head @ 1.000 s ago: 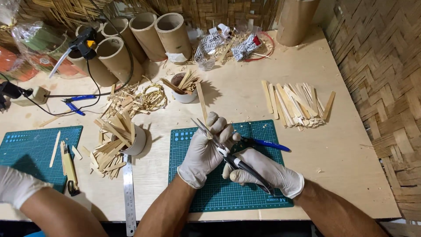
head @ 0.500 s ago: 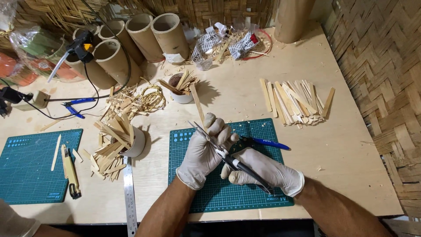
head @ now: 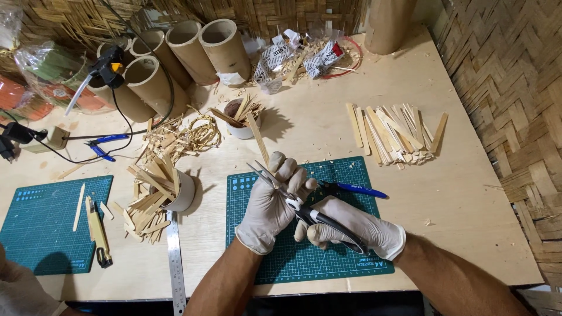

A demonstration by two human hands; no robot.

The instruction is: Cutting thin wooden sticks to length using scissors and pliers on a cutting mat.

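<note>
Gripping a thin flat bamboo strip (head: 257,136) in the white-gloved left hand (head: 274,202), fingers closed around its lower end, strip tilting up and away over the table. Squeezing the black handles of a pair of metal scissors (head: 298,206) in the white-gloved right hand (head: 351,228), fist closed, blades parted and pointing up-left across the left hand's fingers, close beside the strip. Working above a green gridded cutting mat (head: 345,260) at the near edge of a pale plywood table (head: 468,205). Lying just beyond the right hand on the mat, a blue pen (head: 354,189). Lying farther right, a loose pile of cut bamboo slats (head: 395,133). Standing beyond the hands, a small white cup of bamboo sticks (head: 239,120); to the left, another white cup (head: 182,193) spilling bamboo offcuts, with a steel ruler (head: 175,263) reaching to the table edge. Resting at far left, a second green cutting mat (head: 41,228) carrying a yellow utility knife (head: 98,237). Leaning at the back against the woven wall, several wide bamboo tube sections (head: 193,52).
</note>
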